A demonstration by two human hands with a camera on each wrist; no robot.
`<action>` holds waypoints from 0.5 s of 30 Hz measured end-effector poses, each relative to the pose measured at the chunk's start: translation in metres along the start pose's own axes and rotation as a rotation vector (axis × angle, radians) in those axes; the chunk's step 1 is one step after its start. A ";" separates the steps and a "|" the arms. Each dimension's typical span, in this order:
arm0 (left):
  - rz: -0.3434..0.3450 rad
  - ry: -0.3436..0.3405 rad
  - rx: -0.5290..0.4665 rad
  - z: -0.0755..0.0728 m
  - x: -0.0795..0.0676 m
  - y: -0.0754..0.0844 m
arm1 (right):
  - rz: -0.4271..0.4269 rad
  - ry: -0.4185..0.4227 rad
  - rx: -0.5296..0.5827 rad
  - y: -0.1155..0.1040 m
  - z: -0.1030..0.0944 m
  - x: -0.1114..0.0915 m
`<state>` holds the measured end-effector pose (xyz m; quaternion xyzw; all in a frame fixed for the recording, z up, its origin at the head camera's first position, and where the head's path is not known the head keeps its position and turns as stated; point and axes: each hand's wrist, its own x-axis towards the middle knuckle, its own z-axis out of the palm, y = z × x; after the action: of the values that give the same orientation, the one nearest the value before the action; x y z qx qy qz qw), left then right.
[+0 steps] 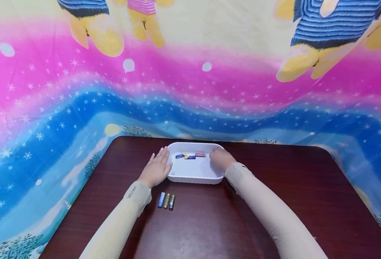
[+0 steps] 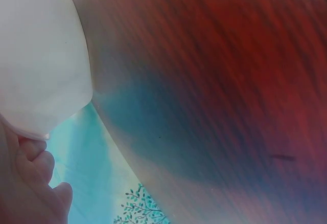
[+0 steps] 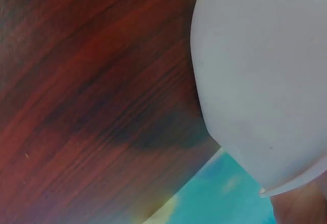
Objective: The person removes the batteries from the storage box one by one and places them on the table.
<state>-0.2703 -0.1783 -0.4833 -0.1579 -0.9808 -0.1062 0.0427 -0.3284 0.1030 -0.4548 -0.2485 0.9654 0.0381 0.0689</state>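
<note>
A white plastic tray (image 1: 195, 179) stands on the table with several small batteries inside, blue ones (image 1: 179, 156) and a red one (image 1: 200, 155) among them. My left hand (image 1: 155, 168) rests against the tray's left rim, fingers straight; part of it shows below the rim in the left wrist view. Over the tray's right end reaches my right hand (image 1: 222, 159), its fingers bent down inside. Whether those fingers hold anything is hidden. Nearer me, three batteries lie side by side: light blue (image 1: 161, 200), gold (image 1: 166, 201) and dark green (image 1: 172, 202).
The dark red-brown wooden table (image 1: 294, 194) has rounded far corners. Behind it hangs a printed cloth (image 1: 190, 90) with bears and snowflakes, reaching down past the table's back and side edges.
</note>
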 end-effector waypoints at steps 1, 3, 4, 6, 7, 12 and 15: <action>0.001 0.003 0.001 0.000 0.000 0.000 | 0.034 0.000 0.072 0.000 0.000 0.000; 0.002 0.004 -0.001 0.000 0.000 0.000 | 0.062 0.002 0.144 0.001 0.001 0.001; 0.003 0.008 -0.001 0.001 0.000 0.000 | 0.095 0.002 0.211 0.000 0.000 0.000; 0.005 0.009 -0.004 0.001 0.001 0.000 | 0.096 0.015 0.231 0.000 -0.001 -0.001; 0.008 0.013 -0.003 0.001 0.001 0.000 | 0.087 0.025 0.221 -0.001 -0.001 -0.002; 0.007 0.011 -0.004 0.002 0.001 0.000 | -0.030 0.106 0.065 0.002 0.003 -0.003; 0.003 0.007 -0.005 0.002 0.001 -0.001 | -0.022 0.143 0.155 0.004 0.005 -0.004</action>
<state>-0.2713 -0.1784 -0.4851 -0.1593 -0.9801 -0.1092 0.0460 -0.3264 0.1094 -0.4587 -0.2551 0.9651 -0.0555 0.0192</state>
